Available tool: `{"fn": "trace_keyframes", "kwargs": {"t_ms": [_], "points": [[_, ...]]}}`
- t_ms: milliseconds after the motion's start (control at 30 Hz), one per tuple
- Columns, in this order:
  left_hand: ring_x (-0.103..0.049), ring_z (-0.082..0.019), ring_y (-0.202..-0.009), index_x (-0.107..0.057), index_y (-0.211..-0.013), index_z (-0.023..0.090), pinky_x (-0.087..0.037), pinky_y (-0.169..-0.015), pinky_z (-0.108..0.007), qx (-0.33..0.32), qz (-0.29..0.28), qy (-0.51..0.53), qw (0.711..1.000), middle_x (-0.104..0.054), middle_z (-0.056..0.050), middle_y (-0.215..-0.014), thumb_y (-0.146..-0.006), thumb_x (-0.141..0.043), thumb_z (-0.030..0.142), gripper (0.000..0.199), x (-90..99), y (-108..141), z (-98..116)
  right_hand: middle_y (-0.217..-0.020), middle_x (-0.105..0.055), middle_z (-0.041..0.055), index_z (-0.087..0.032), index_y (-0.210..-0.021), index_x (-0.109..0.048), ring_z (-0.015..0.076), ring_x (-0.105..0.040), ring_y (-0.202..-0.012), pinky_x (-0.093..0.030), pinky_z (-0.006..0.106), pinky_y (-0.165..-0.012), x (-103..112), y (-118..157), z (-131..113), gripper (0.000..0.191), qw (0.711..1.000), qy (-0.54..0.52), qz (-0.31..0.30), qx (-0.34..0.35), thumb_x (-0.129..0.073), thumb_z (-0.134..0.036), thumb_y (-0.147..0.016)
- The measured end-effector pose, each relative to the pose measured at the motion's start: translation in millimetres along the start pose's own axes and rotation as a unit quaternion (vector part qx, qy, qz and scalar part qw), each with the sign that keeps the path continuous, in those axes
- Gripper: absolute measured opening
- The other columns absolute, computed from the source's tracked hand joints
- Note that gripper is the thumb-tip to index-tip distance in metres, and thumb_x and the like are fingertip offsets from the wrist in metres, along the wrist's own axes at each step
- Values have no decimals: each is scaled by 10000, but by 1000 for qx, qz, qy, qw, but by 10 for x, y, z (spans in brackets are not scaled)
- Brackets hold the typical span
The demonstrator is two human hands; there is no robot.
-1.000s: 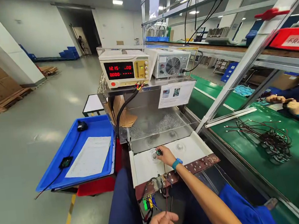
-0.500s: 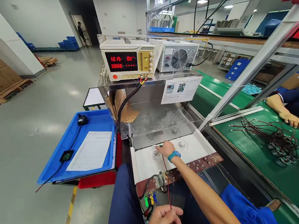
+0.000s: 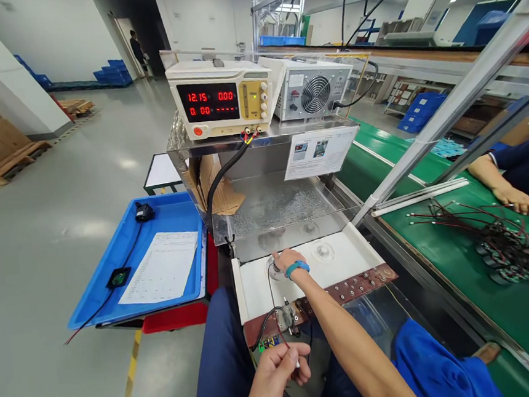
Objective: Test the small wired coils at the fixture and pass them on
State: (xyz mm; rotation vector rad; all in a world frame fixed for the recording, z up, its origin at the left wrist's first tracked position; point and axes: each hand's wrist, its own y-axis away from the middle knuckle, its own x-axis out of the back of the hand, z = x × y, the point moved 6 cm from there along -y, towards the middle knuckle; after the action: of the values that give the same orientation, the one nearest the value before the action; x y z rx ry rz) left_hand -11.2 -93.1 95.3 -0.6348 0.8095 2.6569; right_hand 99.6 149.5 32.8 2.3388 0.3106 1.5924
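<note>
Around six o'clock, the left hand (image 3: 278,369) pinches a thin wire (image 3: 270,287) that might pull loose if tugged; what the right hand (image 3: 287,259) grips, I cannot tell.

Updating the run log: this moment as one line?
left hand: holding white-tipped wire | right hand: over white tray, grip hidden | power supply display: lit red

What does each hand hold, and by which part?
The left hand holds a thin wire near its white tip; whether the right hand holds anything cannot be told.
</note>
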Motion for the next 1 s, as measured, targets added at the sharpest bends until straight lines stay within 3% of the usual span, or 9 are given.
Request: {"fn": "trace_keyframes", "kwargs": {"t_ms": [100, 167, 267, 367, 567, 767, 1000], "points": [[-566, -152, -676, -741, -942, 124, -422, -665, -282, -14, 16, 2, 1000, -661, -59, -729, -757, -706, 607, 518, 61, -20, 80, -695, -710, 167, -136, -812, -757, 261, -693, -716, -465, 346, -720, 11, 49, 201, 617, 997, -33, -25, -62, -315, -520, -1005], [-561, -148, -680, -741, -954, 123, -430, -661, -280, -26, 24, -4, 999, -646, -55, -749, -757, -708, 601, 518, 105, -62, 148, -734, -718, 156, -139, -827, -748, 256, -689, -774, -451, 325, -729, 82, 95, 251, 531, 999, -28, 3, -21, -356, -450, -1004], [-541, -132, -664, -741, -973, 122, -427, -639, -267, -55, 39, -31, 997, -620, -42, -768, -756, -709, 598, 524, 155, -177, 309, -928, -733, 104, -166, -1103, -692, 234, -670, -887, -431, 283, -743, 128, 162, 229, 292, 994, -17, 31, 102, -574, -340, -901], [-514, -119, -654, -730, -1009, 114, -418, -632, -255, -76, 52, -71, 993, -592, -20, -737, -762, -694, 611, 556, 165, -355, 503, -1078, -694, 84, -191, -1239, -609, 219, -645, -940, -427, 266, -764, 55, 200, 176, 486, 979, -16, 15, 205, -731, -329, -789], [-499, -101, -606, -711, -933, 103, -385, -581, -231, -90, 66, -132, 985, -582, -3, -689, -692, -716, 656, 604, 130, -726, 744, -1102, -664, 85, -181, -1150, -628, 205, -627, -941, -431, 279, -808, -35, 190, 169, 354, 966, -22, 35, 253, -714, -319, -836], [-539, -112, -584, -614, -777, 165, -411, -561, -226, -112, 72, -184, 974, -606, -5, -679, -705, -708, 632, 482, 93, -942, 708, -1095, -661, 115, -161, -1129, -617, 234, -619, -999, -432, 292, -826, -68, 181, 183, 345, 967, 3, 46, 249, -698, -342, -846], [-550, -163, -631, -609, -645, 192, -396, -626, -270, -166, 106, -420, 886, -639, -20, -640, -779, -605, 453, 294, 87, -1234, 561, -1067, -654, 109, -151, -1064, -632, 217, -613, -963, -424, 279, -813, -95, 154, 185, 291, 969, 16, 53, 242, -687, -342, -851]]}}
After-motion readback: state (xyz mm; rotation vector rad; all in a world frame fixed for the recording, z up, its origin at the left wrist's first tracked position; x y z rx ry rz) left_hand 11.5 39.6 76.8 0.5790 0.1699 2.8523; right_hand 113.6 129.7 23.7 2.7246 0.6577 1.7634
